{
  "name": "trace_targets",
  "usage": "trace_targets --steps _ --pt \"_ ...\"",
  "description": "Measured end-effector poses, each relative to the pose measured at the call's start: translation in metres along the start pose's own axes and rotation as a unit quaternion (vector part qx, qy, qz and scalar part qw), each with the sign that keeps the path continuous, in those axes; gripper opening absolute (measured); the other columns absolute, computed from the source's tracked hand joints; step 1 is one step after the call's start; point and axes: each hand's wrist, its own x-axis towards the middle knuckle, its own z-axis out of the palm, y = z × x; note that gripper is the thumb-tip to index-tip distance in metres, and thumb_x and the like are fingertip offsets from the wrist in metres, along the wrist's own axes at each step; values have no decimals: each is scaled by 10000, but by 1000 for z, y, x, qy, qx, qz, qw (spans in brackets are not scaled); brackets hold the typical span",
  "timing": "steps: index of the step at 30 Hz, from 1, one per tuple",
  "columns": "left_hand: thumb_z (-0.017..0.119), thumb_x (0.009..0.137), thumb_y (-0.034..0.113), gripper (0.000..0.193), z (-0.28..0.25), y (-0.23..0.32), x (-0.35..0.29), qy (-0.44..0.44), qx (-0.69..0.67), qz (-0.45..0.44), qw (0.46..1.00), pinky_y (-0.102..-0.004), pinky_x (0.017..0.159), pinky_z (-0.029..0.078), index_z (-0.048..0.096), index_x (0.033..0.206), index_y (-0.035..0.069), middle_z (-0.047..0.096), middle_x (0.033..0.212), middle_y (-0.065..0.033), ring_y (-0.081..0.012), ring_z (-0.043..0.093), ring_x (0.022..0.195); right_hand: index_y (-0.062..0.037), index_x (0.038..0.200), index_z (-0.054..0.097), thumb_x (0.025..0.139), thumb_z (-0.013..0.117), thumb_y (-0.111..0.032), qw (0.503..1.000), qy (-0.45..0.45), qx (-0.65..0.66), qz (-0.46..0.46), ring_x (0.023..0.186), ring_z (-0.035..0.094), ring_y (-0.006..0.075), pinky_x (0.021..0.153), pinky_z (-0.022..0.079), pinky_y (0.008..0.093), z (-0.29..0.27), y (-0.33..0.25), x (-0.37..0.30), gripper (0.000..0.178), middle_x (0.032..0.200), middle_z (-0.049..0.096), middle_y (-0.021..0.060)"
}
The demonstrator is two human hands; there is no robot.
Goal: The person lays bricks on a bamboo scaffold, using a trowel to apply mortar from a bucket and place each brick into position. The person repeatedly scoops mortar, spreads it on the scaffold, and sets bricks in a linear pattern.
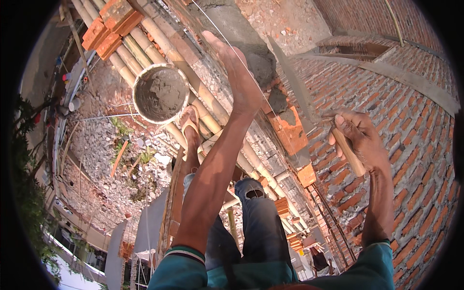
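My right hand (360, 137) is closed around the wooden handle of a trowel (296, 79). The long grey blade points up and left over the wall top, beside wet mortar (261, 60). Below the blade, an orange brick (291, 137) with mortar smeared on it lies in the wall. My left hand (237, 72) is stretched out flat at the wall's left side, holding nothing that I can see. A taut white string (212, 23) runs along the wall, right by this hand. Some of the left fingers are hidden behind the hand.
Bamboo poles (166, 46) form the scaffold underfoot, where a sandalled foot (190, 118) stands. They carry a round bucket of mortar (161, 94) and stacked bricks (108, 29). Rubble (140, 159) covers the ground at left. At right rises a brick wall (411, 193); steel bars (331, 220) stick out nearby.
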Motion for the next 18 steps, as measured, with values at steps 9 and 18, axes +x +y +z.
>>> trace_targets --steps 9,18 --pt "302 1081 609 811 -45 35 64 -11 -174 -38 984 -400 1289 -43 -88 1660 198 -120 1734 -68 -230 -59 1599 32 1172 597 1077 481 -275 991 -42 -91 -86 519 605 104 387 507 246 -19 -63 133 342 815 705 107" --pt "394 1048 632 775 -105 77 -9 62 -318 -96 941 -544 1228 307 207 1646 176 317 1629 -173 -366 331 1497 8 1088 670 1085 538 -347 995 -12 13 97 473 586 106 380 476 273 2 35 -2 379 747 684 65"
